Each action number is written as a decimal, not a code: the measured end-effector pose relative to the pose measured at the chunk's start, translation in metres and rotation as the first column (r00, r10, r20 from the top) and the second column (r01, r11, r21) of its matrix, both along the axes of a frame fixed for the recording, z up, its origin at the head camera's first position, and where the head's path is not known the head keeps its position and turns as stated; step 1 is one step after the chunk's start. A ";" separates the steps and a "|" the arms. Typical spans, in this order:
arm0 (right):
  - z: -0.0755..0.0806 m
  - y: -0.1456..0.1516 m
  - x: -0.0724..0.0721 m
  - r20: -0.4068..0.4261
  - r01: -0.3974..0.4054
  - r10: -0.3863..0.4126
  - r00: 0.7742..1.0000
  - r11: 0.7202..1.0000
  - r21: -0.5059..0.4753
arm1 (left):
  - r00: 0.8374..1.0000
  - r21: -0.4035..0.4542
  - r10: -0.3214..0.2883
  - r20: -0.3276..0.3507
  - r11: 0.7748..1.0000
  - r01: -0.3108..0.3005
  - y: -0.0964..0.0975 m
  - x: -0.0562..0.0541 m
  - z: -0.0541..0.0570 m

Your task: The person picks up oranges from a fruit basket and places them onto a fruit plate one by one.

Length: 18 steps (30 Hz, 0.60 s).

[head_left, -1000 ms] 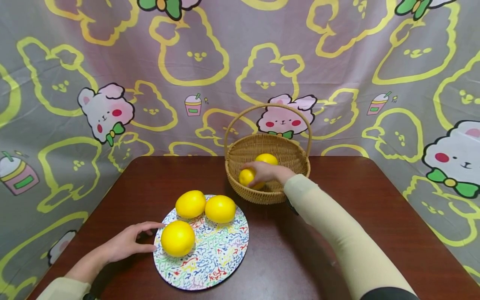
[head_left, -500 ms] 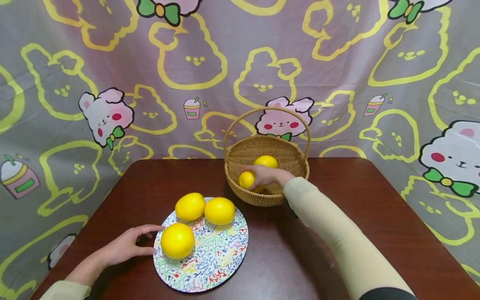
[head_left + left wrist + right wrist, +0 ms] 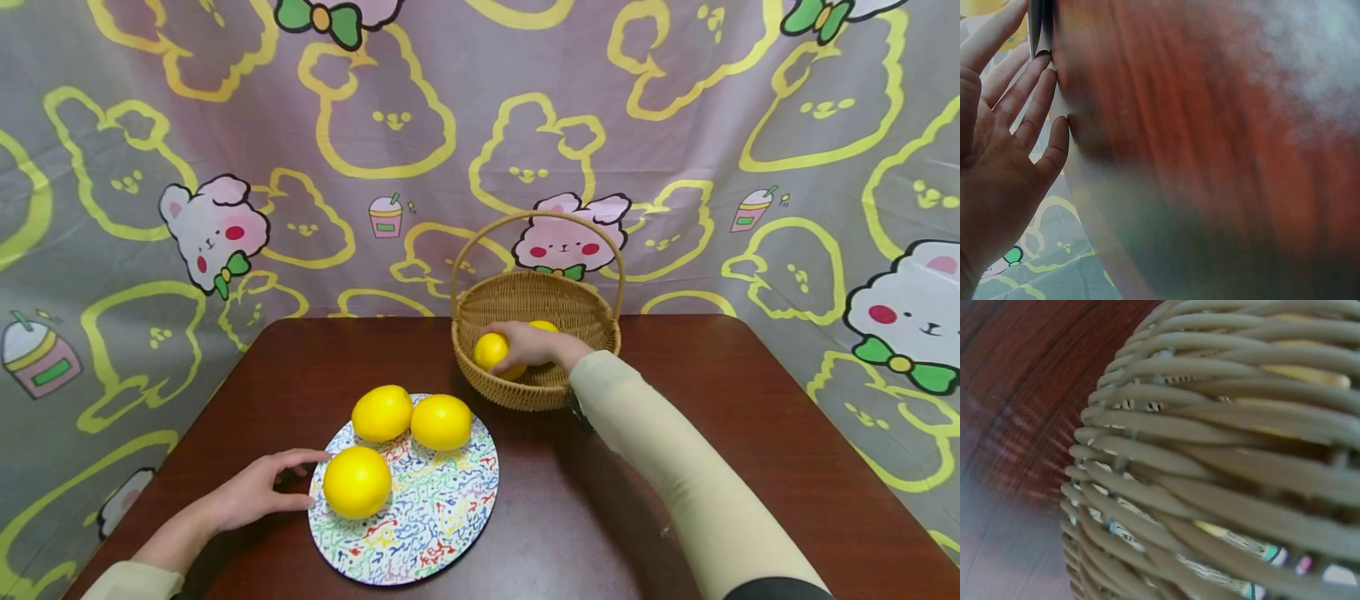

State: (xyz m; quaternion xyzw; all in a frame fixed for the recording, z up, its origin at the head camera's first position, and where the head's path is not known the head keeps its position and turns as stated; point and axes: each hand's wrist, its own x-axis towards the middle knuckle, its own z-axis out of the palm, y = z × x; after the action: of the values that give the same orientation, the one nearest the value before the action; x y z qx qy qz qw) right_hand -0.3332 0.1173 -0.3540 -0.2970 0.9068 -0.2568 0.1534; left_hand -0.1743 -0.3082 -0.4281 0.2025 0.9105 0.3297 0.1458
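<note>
the wicker basket stands near the back edge of the desk, dark wood running wide to its right. the round plate lies front-left of it, three lemons sitting toward its back and left rim, its patterned front and right showing. the right hand curls round a gripped lemon inside the basket, partly hiding another lemon; the left hand, thumb and fingers parted, is at the plate's left rim.

A grey cartoon-patterned curtain hangs behind and beside a dark red-brown wooden table. Light gleams on it
</note>
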 end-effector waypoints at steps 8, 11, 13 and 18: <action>0.010 0.008 0.001 -0.019 0.016 -0.016 1.000 1.000 -0.005 | 1.000 -0.013 -0.003 -0.017 1.000 0.003 0.000 -0.002 0.002; 0.014 0.009 0.001 -0.034 0.019 -0.020 0.999 1.000 -0.014 | 1.000 -0.009 0.000 -0.009 1.000 -0.001 0.000 -0.001 0.003; 0.017 0.010 0.002 -0.037 0.024 -0.024 0.999 0.999 -0.022 | 1.000 -0.002 0.000 0.001 1.000 0.000 0.001 -0.001 0.004; 0.025 0.010 0.006 -0.043 0.024 -0.026 0.999 0.999 -0.047 | 1.000 0.001 0.003 0.013 1.000 -0.003 0.001 0.000 0.003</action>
State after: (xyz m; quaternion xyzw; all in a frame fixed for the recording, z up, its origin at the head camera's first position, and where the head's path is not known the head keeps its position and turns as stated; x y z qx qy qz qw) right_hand -0.3269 0.1278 -0.3291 -0.2948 0.9073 -0.2731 0.1237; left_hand -0.1744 -0.3068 -0.4255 0.1988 0.9097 0.3318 0.1512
